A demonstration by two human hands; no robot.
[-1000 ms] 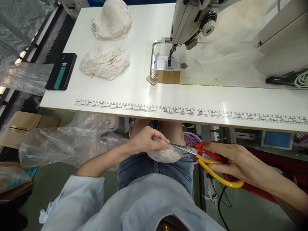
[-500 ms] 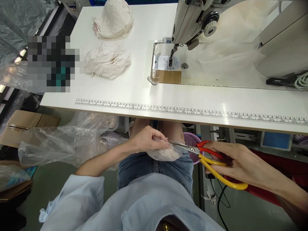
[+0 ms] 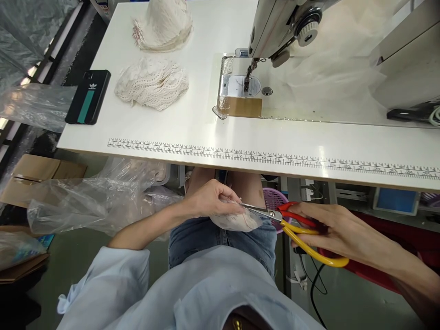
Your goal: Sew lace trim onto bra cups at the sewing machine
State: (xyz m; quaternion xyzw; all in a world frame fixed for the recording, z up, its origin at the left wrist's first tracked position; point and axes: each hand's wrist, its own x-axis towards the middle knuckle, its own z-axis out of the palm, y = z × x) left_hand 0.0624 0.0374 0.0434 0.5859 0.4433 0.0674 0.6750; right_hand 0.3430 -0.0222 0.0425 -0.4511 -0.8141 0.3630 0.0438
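My left hand (image 3: 215,200) pinches a small piece of white fabric (image 3: 237,222) over my lap, below the table edge. In my right hand (image 3: 330,229) is a pair of scissors (image 3: 271,213) with one red and one yellow handle. The blades point left and meet the fabric close to my left fingertips. Whether the tips are cutting into it is too small to tell. On the table lie a bundle of white eyelet lace (image 3: 153,85) and a cream cloth pile (image 3: 164,25) behind it.
A sewing machine (image 3: 275,32) stands on the white table (image 3: 192,133), which has a printed ruler (image 3: 268,158) along its front. A phone (image 3: 88,97) lies at the left. Below are a purple basket (image 3: 273,199), plastic bags (image 3: 92,201) and a cardboard box (image 3: 37,176).
The scissors and my right hand have shifted very slightly left. My left hand still holds the fabric in nearly the same place. The table view has shifted a little.
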